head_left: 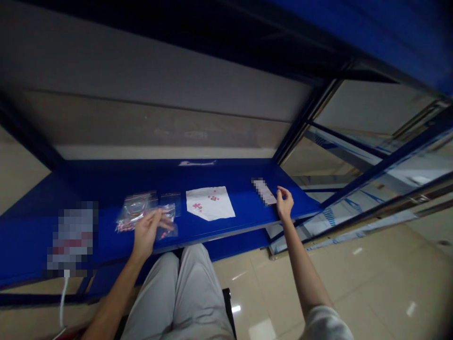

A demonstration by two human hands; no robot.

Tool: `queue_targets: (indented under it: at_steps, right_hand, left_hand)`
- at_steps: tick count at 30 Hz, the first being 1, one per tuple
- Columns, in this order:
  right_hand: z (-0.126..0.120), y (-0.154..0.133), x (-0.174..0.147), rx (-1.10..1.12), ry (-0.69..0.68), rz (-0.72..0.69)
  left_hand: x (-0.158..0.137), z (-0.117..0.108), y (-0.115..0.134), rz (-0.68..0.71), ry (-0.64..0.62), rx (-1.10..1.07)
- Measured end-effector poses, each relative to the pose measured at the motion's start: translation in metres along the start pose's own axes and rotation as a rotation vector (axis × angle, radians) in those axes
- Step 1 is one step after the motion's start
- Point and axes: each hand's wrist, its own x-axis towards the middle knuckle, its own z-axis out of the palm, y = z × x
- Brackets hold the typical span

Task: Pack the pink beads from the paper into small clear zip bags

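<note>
Your left hand [146, 230] pinched a clear bag [170, 211] near the shelf [201, 231]'s front edge.
White paper [212, 212] probably kept pink pieces [196, 205] from scattering; your right hand [285, 206] curled beside a slab [264, 192], its grip unclear.

Clear plastic bag [171, 211], pink pieces [163, 234] inside, in left fingers [163, 220], near blue shelf's front edge [212, 232]
</note>
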Motion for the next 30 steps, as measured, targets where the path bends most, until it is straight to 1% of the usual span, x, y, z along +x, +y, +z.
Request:
queue_targets:
  at_steps: [2,4,6,8,10,11,13,16,20,23,25,27,30]
  right_hand:
    - [0.004,-0.017,-0.011,0.042,0.018,-0.038]
    - [0.012,-0.04,-0.026,0.091,-0.058,-0.122]
    - [0.022,-0.067,-0.043,0.122,-0.243,-0.278]
    - [0.032,-0.093,-0.06,0.114,-0.441,-0.401]
    - [0.041,-0.113,-0.073,0.075,-0.567,-0.46]
    - [0.045,-0.121,-0.078,0.054,-0.598,-0.466]
    - [0.053,-0.129,-0.086,0.027,-0.624,-0.451]
    - [0.062,-0.133,-0.092,0.025,-0.62,-0.411]
    - [0.068,-0.133,-0.092,-0.003,-0.614,-0.359]
    - [0.07,-0.133,-0.089,-0.02,-0.62,-0.345]
    - [0.072,-0.133,-0.087,-0.032,-0.635,-0.344]
    - [0.073,-0.134,-0.086,-0.045,-0.65,-0.336]
    - [0.072,-0.139,-0.085,-0.05,-0.648,-0.311]
  left_hand:
    - [0.001,0.0,-0.002,-0.014,0.0,0.028]
    - [0.002,0.0,-0.004,-0.013,-0.013,0.042]
    - [0.002,0.0,-0.005,0.031,-0.004,0.043]
    - [-0.002,0.002,-0.004,0.05,0.027,0.017]
    - [-0.01,0.005,0.0,0.012,0.051,-0.026]
    - [-0.016,0.006,0.003,-0.008,0.057,-0.039]
    - [-0.028,0.009,0.012,-0.015,0.066,-0.037]
    - [-0.043,0.012,0.031,0.001,0.072,-0.038]
    - [-0.051,0.013,0.053,-0.063,0.035,-0.174]
    - [-0.051,0.014,0.06,-0.078,-0.015,-0.271]
    - [-0.05,0.016,0.062,-0.066,-0.05,-0.291]
    - [-0.051,0.018,0.064,-0.055,-0.058,-0.273]
    - [-0.052,0.022,0.067,-0.025,-0.036,-0.215]
